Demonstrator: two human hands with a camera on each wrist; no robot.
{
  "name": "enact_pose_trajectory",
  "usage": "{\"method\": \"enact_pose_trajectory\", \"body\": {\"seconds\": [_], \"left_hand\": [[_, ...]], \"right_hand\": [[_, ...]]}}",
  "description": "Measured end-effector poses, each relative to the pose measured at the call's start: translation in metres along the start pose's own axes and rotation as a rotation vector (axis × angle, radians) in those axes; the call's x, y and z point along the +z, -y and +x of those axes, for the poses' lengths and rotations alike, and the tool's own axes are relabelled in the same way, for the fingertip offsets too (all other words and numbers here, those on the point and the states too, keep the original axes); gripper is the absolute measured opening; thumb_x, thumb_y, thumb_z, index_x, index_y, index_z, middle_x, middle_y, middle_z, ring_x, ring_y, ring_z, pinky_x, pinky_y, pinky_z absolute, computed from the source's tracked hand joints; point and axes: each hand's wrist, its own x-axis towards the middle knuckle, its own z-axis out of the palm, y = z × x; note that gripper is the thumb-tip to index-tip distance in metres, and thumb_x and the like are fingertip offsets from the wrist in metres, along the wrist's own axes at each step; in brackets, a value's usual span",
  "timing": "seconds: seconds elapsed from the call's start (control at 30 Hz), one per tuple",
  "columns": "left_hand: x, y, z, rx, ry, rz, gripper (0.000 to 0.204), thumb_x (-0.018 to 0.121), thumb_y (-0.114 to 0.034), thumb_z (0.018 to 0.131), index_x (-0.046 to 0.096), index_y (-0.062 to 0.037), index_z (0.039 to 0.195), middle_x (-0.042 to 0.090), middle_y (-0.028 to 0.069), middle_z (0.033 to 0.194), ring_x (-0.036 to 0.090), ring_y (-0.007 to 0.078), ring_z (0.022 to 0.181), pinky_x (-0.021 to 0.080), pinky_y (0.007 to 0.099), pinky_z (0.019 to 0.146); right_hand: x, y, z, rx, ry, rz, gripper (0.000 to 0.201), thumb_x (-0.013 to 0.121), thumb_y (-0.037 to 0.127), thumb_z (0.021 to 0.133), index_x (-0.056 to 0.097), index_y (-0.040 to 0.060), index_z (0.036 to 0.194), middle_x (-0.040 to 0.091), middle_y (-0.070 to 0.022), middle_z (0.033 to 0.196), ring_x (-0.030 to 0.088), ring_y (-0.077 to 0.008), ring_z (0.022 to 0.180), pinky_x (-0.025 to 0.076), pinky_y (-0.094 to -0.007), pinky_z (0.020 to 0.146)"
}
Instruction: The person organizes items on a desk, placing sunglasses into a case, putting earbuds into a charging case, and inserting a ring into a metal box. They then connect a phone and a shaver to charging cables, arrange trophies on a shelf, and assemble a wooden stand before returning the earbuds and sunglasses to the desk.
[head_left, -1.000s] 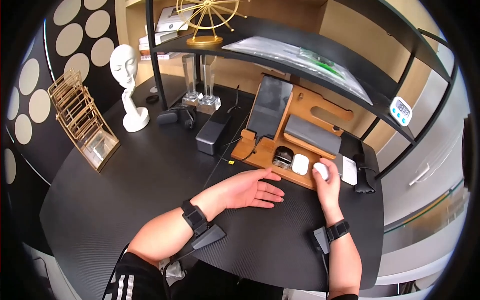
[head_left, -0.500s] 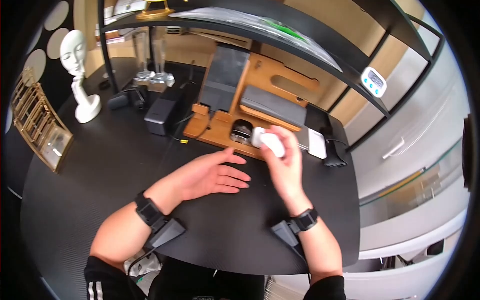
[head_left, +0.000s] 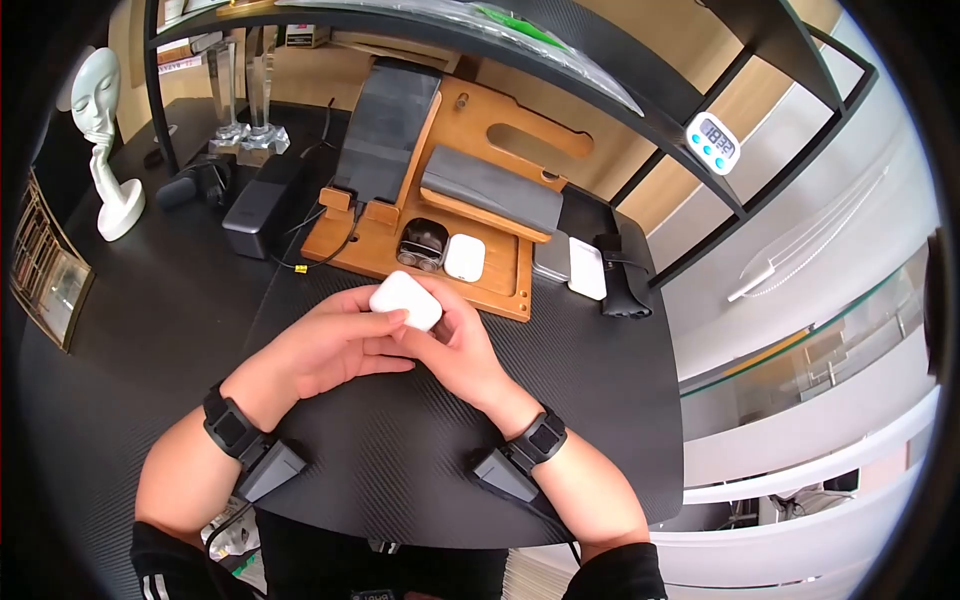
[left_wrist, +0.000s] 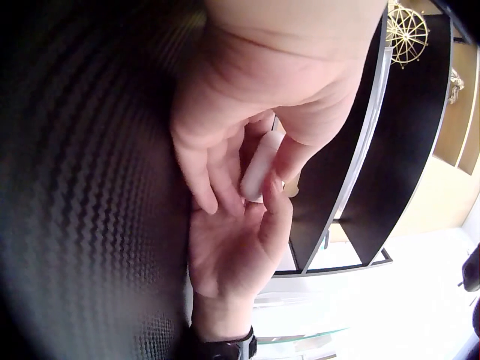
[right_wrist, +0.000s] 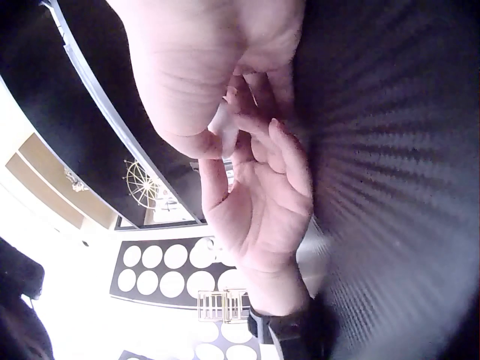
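Note:
A small white rounded case (head_left: 406,300) is held between both hands above the desk's front part, in front of the wooden stand. The left hand (head_left: 325,345) has its thumb on the case's near edge and its fingers behind and below. From the other side the right hand (head_left: 455,345) grips the case with thumb and fingers. In the left wrist view the case (left_wrist: 262,166) shows edge-on between the hands; in the right wrist view only a small part of the case (right_wrist: 223,129) shows.
The wooden stand (head_left: 480,290) holds a tablet-like device (head_left: 388,135), a grey case (head_left: 492,190), a dark case (head_left: 422,243) and another white case (head_left: 465,258). Left of it are a black box (head_left: 262,210) and a white figurine (head_left: 118,205). A shelf with a timer (head_left: 713,143) rises behind.
The right hand has carried the white case from the stand leftward and toward the person, and the left hand now holds it too. The head view has shifted.

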Motion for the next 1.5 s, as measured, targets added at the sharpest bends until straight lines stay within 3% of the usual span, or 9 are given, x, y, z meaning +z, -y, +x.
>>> {"method": "enact_pose_trajectory", "body": {"seconds": [0.07,0.2,0.27,0.8,0.87,0.97,1.5], "left_hand": [[0.0,0.0,0.002,0.005,-0.018,-0.02,0.033,0.049,-0.025,0.095,0.049,-0.0035,0.12,0.06,0.0122,0.111,0.062,0.0232,0.099,0.05,0.0398,0.089],[0.002,-0.003,0.0,-0.001,-0.025,-0.073,0.038,0.046,-0.033,0.095,0.049,-0.0036,0.119,0.061,0.0127,0.109,0.062,0.0233,0.099,0.05,0.0394,0.089],[0.003,-0.003,0.0,0.002,-0.053,-0.038,0.042,0.048,-0.038,0.094,0.052,-0.0025,0.116,0.062,0.0125,0.106,0.063,0.0211,0.097,0.051,0.0352,0.087],[0.005,-0.002,0.0,0.031,-0.028,0.124,0.048,0.04,-0.042,0.096,0.048,0.0005,0.116,0.062,0.0146,0.102,0.065,0.0264,0.089,0.054,0.036,0.08],[0.003,-0.002,-0.001,0.041,0.006,0.11,0.047,0.044,-0.043,0.094,0.051,-0.0012,0.115,0.062,0.0126,0.105,0.065,0.022,0.089,0.054,0.0296,0.079],[0.002,-0.002,0.0,0.062,0.009,0.161,0.049,0.038,-0.043,0.096,0.049,0.0007,0.116,0.061,0.0146,0.103,0.066,0.026,0.088,0.054,0.0361,0.08],[0.002,-0.006,-0.002,0.065,0.008,0.255,0.05,0.035,-0.045,0.097,0.05,0.0003,0.113,0.062,0.0136,0.1,0.066,0.0254,0.084,0.054,0.0321,0.078]], "right_hand": [[-0.002,-0.002,0.001,0.046,0.008,0.033,0.042,0.059,0.008,0.088,0.044,0.0023,0.126,0.054,-0.0027,0.112,0.052,-0.0089,0.102,0.043,-0.0245,0.087],[-0.002,0.004,0.004,0.095,-0.005,0.088,0.04,0.058,0.011,0.089,0.045,0.0016,0.125,0.055,-0.0018,0.11,0.052,-0.0082,0.099,0.043,-0.0239,0.086],[-0.004,0.004,0.005,0.088,0.037,0.092,0.038,0.058,0.012,0.089,0.046,0.0019,0.124,0.056,-0.0014,0.109,0.053,-0.0077,0.099,0.043,-0.0239,0.086],[-0.022,0.009,0.004,0.217,0.142,0.312,0.04,0.063,0.006,0.086,0.05,0.001,0.123,0.059,-0.0034,0.112,0.055,-0.0103,0.102,0.045,-0.0248,0.089],[-0.023,0.01,0.005,0.24,0.165,0.325,0.041,0.063,0.005,0.085,0.05,0.0004,0.124,0.059,-0.0043,0.114,0.056,-0.0105,0.103,0.045,-0.025,0.09],[-0.025,0.009,0.004,0.259,0.184,0.351,0.043,0.063,0.005,0.085,0.05,0.0002,0.125,0.059,-0.0051,0.115,0.056,-0.0105,0.104,0.045,-0.0247,0.09],[-0.026,0.011,0.003,0.257,0.225,0.377,0.04,0.062,0.003,0.085,0.051,-0.0014,0.122,0.059,-0.0059,0.114,0.056,-0.0112,0.103,0.043,-0.026,0.092]]}}
